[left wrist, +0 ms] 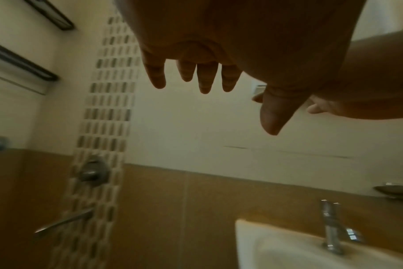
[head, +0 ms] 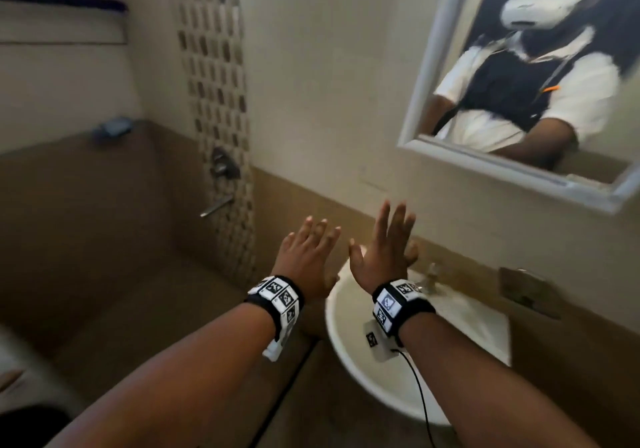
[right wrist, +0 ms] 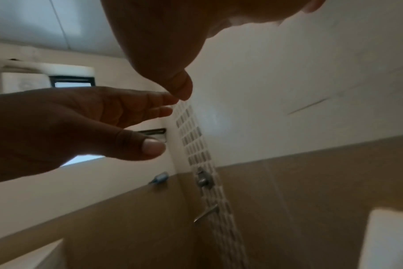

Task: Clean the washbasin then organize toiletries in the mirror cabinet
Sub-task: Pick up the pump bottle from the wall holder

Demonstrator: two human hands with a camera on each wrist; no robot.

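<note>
The white washbasin [head: 360, 378] hangs on the wall at lower right, with a chrome tap [head: 431, 276] at its back. Above it to the right is the white-framed mirror cabinet [head: 420, 80], its door closed and reflecting the person. My left hand [head: 308, 250] and right hand [head: 384, 243] are raised side by side over the basin's left part, fingers straight and spread, holding nothing. The left wrist view shows the left hand's fingers [left wrist: 205, 78] bare above the basin [left wrist: 288, 251] and tap [left wrist: 329, 229]. No toiletries are visible.
A metal soap dish [head: 526, 290] is fixed to the wall right of the tap. A shower valve [head: 225, 163] and spout [head: 216, 207] sit on the mosaic strip to the left. A blue object [head: 112, 127] lies on the tiled ledge. A towel rack [head: 62, 1] is at top left.
</note>
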